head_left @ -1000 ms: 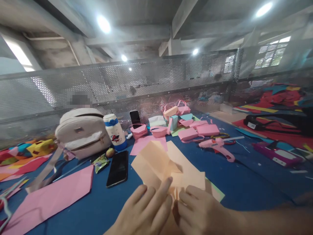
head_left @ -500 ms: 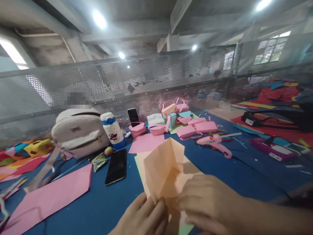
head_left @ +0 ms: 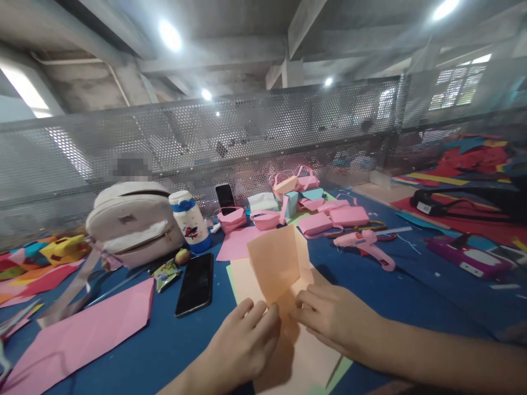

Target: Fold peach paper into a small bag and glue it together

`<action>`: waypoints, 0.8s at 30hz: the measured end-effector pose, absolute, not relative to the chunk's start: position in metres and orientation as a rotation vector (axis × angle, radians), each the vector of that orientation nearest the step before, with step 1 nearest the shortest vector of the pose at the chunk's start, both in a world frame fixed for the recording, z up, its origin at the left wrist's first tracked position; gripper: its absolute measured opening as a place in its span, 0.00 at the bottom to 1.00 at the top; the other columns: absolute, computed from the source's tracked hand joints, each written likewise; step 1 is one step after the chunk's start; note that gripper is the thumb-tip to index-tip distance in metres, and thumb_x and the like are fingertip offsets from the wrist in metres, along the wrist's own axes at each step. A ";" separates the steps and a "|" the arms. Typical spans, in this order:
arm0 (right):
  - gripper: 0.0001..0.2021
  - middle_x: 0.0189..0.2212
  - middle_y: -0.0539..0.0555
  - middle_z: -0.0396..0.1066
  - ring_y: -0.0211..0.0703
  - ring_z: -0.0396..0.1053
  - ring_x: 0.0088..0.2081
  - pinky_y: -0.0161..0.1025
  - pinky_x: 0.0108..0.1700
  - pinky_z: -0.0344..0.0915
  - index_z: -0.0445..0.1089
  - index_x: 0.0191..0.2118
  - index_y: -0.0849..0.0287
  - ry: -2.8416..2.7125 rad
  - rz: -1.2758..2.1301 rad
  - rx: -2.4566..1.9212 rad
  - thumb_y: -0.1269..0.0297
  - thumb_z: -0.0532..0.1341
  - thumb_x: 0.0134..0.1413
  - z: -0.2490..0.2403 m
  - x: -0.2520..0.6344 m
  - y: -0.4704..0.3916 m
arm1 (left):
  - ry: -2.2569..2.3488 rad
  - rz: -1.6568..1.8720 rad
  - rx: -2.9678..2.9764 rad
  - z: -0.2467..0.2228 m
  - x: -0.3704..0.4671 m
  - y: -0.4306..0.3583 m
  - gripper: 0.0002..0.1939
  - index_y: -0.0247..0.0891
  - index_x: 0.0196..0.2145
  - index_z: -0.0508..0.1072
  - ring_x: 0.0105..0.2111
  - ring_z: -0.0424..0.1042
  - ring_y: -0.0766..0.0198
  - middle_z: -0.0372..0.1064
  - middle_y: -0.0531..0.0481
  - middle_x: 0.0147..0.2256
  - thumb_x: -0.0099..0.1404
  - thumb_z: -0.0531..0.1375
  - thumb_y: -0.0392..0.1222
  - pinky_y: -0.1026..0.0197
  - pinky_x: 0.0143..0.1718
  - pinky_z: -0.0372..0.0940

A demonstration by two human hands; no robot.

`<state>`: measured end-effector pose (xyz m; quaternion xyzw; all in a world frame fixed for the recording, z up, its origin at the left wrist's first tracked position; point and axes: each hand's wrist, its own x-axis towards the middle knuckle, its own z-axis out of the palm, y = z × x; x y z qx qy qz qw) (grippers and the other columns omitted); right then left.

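Observation:
A folded light-orange paper stands partly upright in front of me, its far end raised into two panels meeting at a crease. My left hand is closed on its near left edge, thumb and fingers pinched together. With curled fingers my right hand grips its near right side; the fingertips are partly hidden in the fold. Beneath the paper lie a flat peach sheet and a green sheet that shows along the edges.
Left are a black phone, a snack packet, a pink sheet, a white backpack and a bottle. At right lies a pink glue gun with its cord. Small pink paper baskets stand behind.
The folded paper has turned, so its left panel faces me more. Both hands have shifted slightly up and away from me, showing more of the sheets underneath.

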<state>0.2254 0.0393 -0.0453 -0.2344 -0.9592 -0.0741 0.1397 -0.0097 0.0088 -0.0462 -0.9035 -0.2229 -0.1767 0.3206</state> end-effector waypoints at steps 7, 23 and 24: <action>0.04 0.32 0.53 0.71 0.49 0.69 0.36 0.49 0.43 0.63 0.71 0.37 0.59 -2.816 -0.307 -0.648 0.70 0.59 0.60 -0.050 0.217 0.052 | -0.640 -0.364 -2.387 -0.051 -0.007 0.035 0.08 0.34 0.30 0.69 0.28 0.64 0.61 0.70 0.45 0.35 0.66 0.56 0.27 0.57 0.28 0.56; 0.07 0.34 0.57 0.73 0.49 0.70 0.34 0.43 0.29 0.60 0.71 0.41 0.64 -2.897 -0.342 -0.648 0.73 0.60 0.56 -0.069 0.198 0.069 | -0.739 -0.381 -2.348 -0.067 0.015 0.006 0.18 0.23 0.44 0.74 0.26 0.70 0.55 0.78 0.36 0.35 0.57 0.52 0.27 0.57 0.23 0.60; 0.07 0.34 0.57 0.74 0.48 0.70 0.34 0.42 0.28 0.60 0.71 0.41 0.65 -2.918 -0.329 -0.651 0.74 0.60 0.55 -0.069 0.196 0.070 | -0.733 -0.373 -2.357 -0.066 0.015 0.006 0.19 0.23 0.44 0.74 0.26 0.71 0.55 0.78 0.36 0.34 0.56 0.52 0.26 0.57 0.23 0.61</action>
